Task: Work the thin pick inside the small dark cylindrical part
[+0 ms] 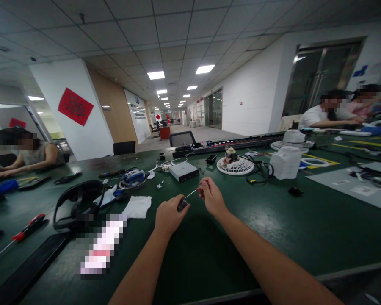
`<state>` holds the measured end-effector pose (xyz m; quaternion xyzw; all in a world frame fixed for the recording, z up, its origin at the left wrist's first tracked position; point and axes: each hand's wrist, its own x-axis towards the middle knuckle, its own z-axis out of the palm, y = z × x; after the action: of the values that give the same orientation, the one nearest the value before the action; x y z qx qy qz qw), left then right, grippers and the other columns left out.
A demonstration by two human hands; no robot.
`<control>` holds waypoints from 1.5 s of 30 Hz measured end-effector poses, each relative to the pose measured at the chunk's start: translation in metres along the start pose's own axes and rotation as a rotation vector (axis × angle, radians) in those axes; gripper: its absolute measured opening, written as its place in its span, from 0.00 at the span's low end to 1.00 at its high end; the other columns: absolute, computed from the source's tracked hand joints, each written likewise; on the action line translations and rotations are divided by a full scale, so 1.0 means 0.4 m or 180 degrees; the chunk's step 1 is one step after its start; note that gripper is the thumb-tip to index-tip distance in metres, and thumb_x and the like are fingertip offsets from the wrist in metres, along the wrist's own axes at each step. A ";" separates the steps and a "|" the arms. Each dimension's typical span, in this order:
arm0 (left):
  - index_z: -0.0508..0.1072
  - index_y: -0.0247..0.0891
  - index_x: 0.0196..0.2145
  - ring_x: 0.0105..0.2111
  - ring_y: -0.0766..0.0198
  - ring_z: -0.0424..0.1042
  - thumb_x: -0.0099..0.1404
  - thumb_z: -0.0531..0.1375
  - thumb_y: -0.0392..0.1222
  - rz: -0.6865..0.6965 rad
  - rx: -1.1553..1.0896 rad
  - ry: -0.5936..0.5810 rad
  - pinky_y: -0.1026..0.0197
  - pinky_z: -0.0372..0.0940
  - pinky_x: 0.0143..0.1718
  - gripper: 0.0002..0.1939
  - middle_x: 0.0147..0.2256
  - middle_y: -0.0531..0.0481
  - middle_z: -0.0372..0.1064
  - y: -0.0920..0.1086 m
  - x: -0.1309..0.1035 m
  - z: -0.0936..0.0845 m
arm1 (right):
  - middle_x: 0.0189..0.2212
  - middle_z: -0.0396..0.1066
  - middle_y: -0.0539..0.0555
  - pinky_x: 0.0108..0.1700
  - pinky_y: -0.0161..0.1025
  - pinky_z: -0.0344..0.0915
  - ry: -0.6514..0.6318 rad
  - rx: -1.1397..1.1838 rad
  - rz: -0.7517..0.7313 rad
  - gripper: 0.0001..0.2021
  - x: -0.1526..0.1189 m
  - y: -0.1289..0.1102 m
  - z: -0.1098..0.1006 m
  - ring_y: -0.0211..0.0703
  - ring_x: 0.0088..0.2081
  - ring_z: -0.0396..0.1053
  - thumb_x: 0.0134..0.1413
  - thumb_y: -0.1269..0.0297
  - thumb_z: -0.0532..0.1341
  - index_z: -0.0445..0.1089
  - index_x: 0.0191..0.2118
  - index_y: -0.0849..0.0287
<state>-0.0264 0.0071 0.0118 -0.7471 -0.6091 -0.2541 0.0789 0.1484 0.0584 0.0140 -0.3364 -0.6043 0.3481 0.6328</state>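
Observation:
My left hand is closed around the dark handle of a screwdriver. Its thin metal shaft slants up and to the right, towards my right hand. There the fingertips are pinched together at the shaft's far end. A small reddish bit shows between them, too small to name. Both hands are raised over the green table. Just beyond them lies a grey, box-shaped disc drive. A white round fan grille with a motor on it sits farther right.
To the left lie black headphones, a red-and-black screwdriver and a white cloth. On the right are a white plastic housing, black cables and a grey panel. Other people sit at the far left and far right.

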 end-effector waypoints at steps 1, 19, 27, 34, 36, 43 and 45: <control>0.72 0.44 0.53 0.43 0.55 0.76 0.68 0.59 0.53 0.0001 0.0000 -0.0009 0.58 0.66 0.44 0.19 0.45 0.49 0.77 -0.001 0.000 0.001 | 0.21 0.64 0.46 0.23 0.35 0.59 -0.0010 -0.0015 0.0002 0.18 0.000 0.002 -0.001 0.39 0.22 0.63 0.64 0.45 0.52 0.63 0.35 0.54; 0.71 0.42 0.54 0.42 0.55 0.74 0.69 0.58 0.51 0.0014 0.0174 0.0092 0.57 0.65 0.44 0.18 0.45 0.47 0.75 0.004 0.002 -0.004 | 0.22 0.66 0.47 0.25 0.36 0.60 -0.0020 -0.0174 0.0011 0.15 -0.004 0.000 0.001 0.41 0.23 0.64 0.64 0.48 0.52 0.64 0.35 0.53; 0.70 0.42 0.56 0.41 0.56 0.74 0.70 0.57 0.51 0.0089 0.0209 0.0104 0.58 0.65 0.43 0.20 0.44 0.48 0.74 0.003 0.002 -0.003 | 0.25 0.68 0.49 0.23 0.36 0.60 0.0018 -0.0052 0.0076 0.19 0.002 -0.004 0.003 0.40 0.23 0.66 0.63 0.44 0.51 0.64 0.37 0.55; 0.69 0.42 0.57 0.41 0.57 0.73 0.70 0.56 0.51 0.0087 0.0231 0.0061 0.58 0.65 0.43 0.21 0.44 0.47 0.74 0.005 0.001 -0.006 | 0.20 0.63 0.46 0.23 0.35 0.59 0.0019 -0.0001 0.0077 0.20 0.001 -0.008 -0.003 0.39 0.21 0.63 0.64 0.43 0.50 0.63 0.33 0.55; 0.69 0.43 0.57 0.41 0.57 0.73 0.70 0.56 0.51 0.0097 0.0235 0.0051 0.58 0.65 0.43 0.21 0.45 0.47 0.74 0.007 0.001 -0.007 | 0.21 0.65 0.47 0.22 0.35 0.59 0.0044 0.0039 0.0095 0.20 0.002 -0.011 -0.002 0.39 0.21 0.64 0.63 0.42 0.51 0.63 0.34 0.55; 0.69 0.43 0.57 0.42 0.57 0.74 0.70 0.56 0.52 0.0093 0.0237 0.0007 0.58 0.65 0.44 0.21 0.45 0.47 0.74 0.009 0.000 -0.006 | 0.22 0.68 0.48 0.22 0.36 0.61 0.0049 0.0084 0.0092 0.22 0.003 -0.013 0.000 0.40 0.21 0.66 0.61 0.40 0.53 0.64 0.34 0.55; 0.69 0.43 0.57 0.42 0.57 0.74 0.70 0.57 0.52 0.0085 0.0228 0.0006 0.58 0.65 0.44 0.21 0.45 0.47 0.74 0.008 0.000 -0.006 | 0.22 0.69 0.48 0.22 0.36 0.61 0.0035 0.0082 0.0083 0.22 0.002 -0.013 -0.001 0.40 0.21 0.67 0.61 0.39 0.52 0.64 0.34 0.55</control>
<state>-0.0240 0.0054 0.0146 -0.7517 -0.6077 -0.2317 0.1096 0.1490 0.0565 0.0188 -0.3379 -0.5919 0.3622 0.6358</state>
